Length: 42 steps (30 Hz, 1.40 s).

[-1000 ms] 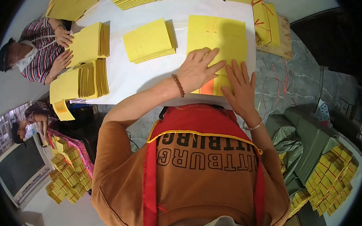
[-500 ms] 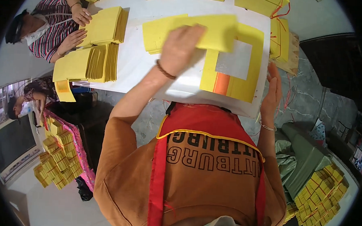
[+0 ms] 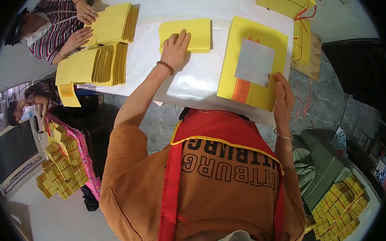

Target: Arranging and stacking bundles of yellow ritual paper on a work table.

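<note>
My left hand [image 3: 175,49] lies flat with spread fingers on a small pile of folded yellow paper [image 3: 199,35] at the middle of the table. To its right is a stack of flat yellow paper sheets [image 3: 227,74]; the top one bears a silver square [image 3: 255,62] and an orange strip [image 3: 241,89]. At that stack's right edge is my right hand [image 3: 283,99], its fingers loosely bent and apart. One fingertip touches the sheet beside the silver square. No grip on the paper is visible.
The white-covered table [image 3: 181,93] carries yellow folded stacks [image 3: 113,24] at left, where a person in a striped top [image 3: 54,23] rests both hands. Yellow bundles [image 3: 280,3] with red ties stand at the far right. More bundles [image 3: 341,211] are piled lower right.
My left hand has moved left and laid the folded yellow paper on the pile, flattening onto it. My right hand has come to the sheet stack's edge, its fingers now apart.
</note>
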Tool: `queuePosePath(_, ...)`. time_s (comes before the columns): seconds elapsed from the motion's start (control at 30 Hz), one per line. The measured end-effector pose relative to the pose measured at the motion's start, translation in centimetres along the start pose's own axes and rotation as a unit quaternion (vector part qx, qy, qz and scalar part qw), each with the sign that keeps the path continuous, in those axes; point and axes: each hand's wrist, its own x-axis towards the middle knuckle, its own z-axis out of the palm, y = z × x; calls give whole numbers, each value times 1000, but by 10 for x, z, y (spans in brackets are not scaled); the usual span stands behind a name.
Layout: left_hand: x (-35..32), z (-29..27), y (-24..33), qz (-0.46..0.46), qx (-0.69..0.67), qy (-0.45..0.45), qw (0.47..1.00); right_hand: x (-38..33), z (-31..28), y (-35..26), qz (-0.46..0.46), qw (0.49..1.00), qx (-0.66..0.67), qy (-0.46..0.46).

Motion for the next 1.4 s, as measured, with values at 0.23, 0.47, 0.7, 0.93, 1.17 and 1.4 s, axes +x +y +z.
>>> queuePosePath(0.23, -5, 6, 1, 0, 28, -25, 999, 3, 3, -4, -89, 989, -120, -23)
queuePosePath(0.47, 8, -37, -2, 2, -42, -36, 998, -1, -1, -1, -126, 979, -154, -43)
queuePosePath(0.7, -10, -88, 111, 208, -237, 45, 948, 0, -4, 3, -145, 972, -176, -49)
queuePosePath(0.93, -8, -89, 124, 280, -242, 3, 929, 1, -4, 9, -142, 976, -155, -55)
queuePosePath(1.17, 11, -95, 119, 189, -400, -80, 893, 5, -11, 15, -41, 996, 18, -74)
queuePosePath(1.4, 24, -94, 111, 44, -504, -237, 829, 3, -13, 18, 9, 990, 118, -80)
